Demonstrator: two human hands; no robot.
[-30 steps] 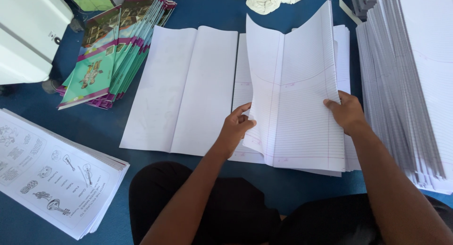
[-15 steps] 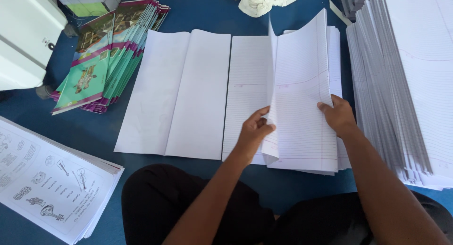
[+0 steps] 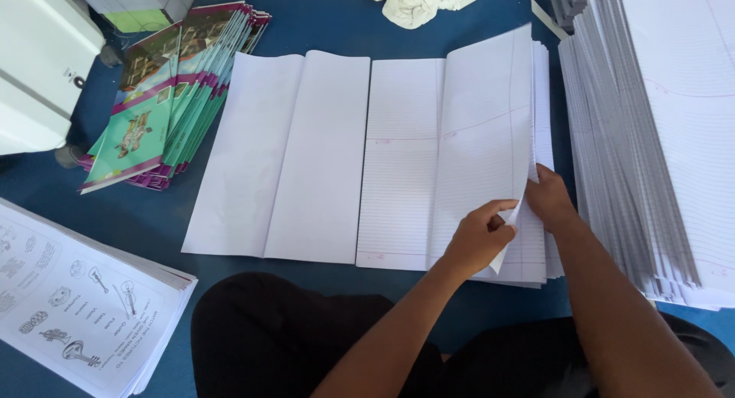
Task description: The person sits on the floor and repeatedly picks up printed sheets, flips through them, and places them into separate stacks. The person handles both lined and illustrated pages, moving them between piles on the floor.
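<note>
1. Left hand (image 3: 478, 241): curled, thumb and fingertips pinching the lower right corner of the top ruled sheet (image 3: 482, 145). The corner lifts clear of the pile, so that single sheet separates from those beneath it.

2. Right hand (image 3: 547, 199): lies at the right edge of the same sheet, fingers partly tucked behind the raised paper. Whether it grips or only steadies cannot be told. Its position suggests it keeps the lower sheets from riding up with the top one.

3. Ruled sheet: the rest of it lies flat and opened out across the stack of ruled paper (image 3: 540, 252), centre crease running away from the person. The sheet sits on the blue work surface (image 3: 321, 22), directly in front of the person's lap.

4. Plain white folded sheet (image 3: 283, 153): lies opened just to the left, its edge touching the ruled sheet's edge. Side-by-side placement keeps both within one reach.

5. Tall fanned pile of ruled paper (image 3: 651, 153): stands at the right, edges stepped, likely so single sheets can be picked off easily.

6. Colourful printed covers (image 3: 157, 114): fanned at upper left, well apart from the hands.

7. Pile of printed sheets with line drawings (image 3: 76, 306): sits at lower left, untouched.

8. Crumpled pale cloth (image 3: 417, 1): lies at the far edge, out of the working area.
</note>
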